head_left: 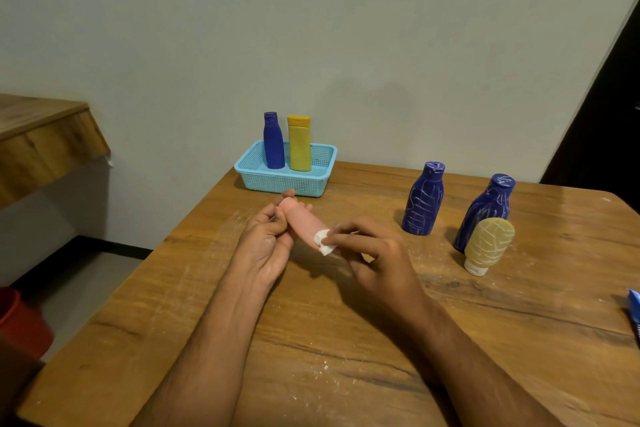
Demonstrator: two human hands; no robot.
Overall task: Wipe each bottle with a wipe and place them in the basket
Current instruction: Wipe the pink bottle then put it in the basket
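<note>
My left hand (268,237) grips a pink bottle (301,220) near its cap end and holds it tilted above the table. My right hand (372,250) pinches a small white wipe (322,241) against the bottle's lower end. A light blue basket (249,168) stands at the table's far edge with a clean blue bottle (273,140) and a yellow bottle (299,144) upright in it. Two blue bottles with white scribbles (423,199) (485,210) and a beige tube (488,243) on its white cap stand at the right.
The wooden table (346,340) carries white dust specks around my arms. A blue packet (635,315) pokes in at the right edge. A red bucket (20,322) sits on the floor at the left, below a wooden shelf (45,135).
</note>
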